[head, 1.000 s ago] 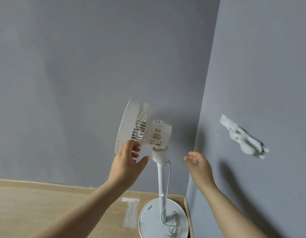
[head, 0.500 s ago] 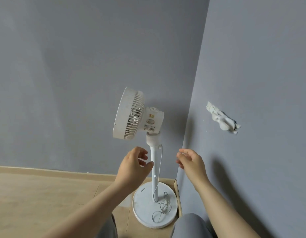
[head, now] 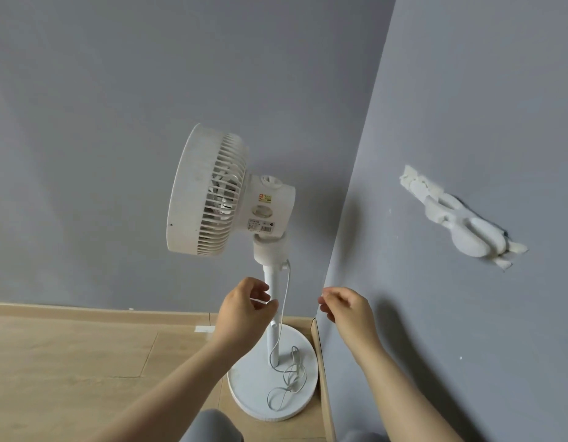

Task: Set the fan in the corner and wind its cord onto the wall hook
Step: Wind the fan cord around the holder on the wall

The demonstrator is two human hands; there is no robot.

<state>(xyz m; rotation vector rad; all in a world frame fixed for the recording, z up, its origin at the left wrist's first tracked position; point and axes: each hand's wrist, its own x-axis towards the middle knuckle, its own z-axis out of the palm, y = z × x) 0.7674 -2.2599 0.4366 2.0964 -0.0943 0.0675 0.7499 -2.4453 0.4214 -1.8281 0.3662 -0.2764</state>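
A white pedestal fan (head: pixel 218 199) stands upright in the room's corner, its round base (head: pixel 247 390) on the wooden floor. Its thin white cord (head: pixel 289 374) runs down the pole and lies in loose loops on the base. My left hand (head: pixel 241 311) hovers just left of the pole, fingers curled and apart, holding nothing. My right hand (head: pixel 349 306) hangs to the right of the pole near the wall corner, fingers loosely bent and empty. A white wall hook (head: pixel 461 224) sticks out of the right wall, above and right of my right hand.
Grey walls meet in a corner (head: pixel 356 186) right behind the fan. A wooden skirting board (head: pixel 85 309) runs along the back wall. My grey-clad knees (head: pixel 209 425) show at the bottom edge.
My left hand has dropped from the fan head to beside the pole, and my right hand has come down too. The view has pulled back and lowered, showing the whole base.
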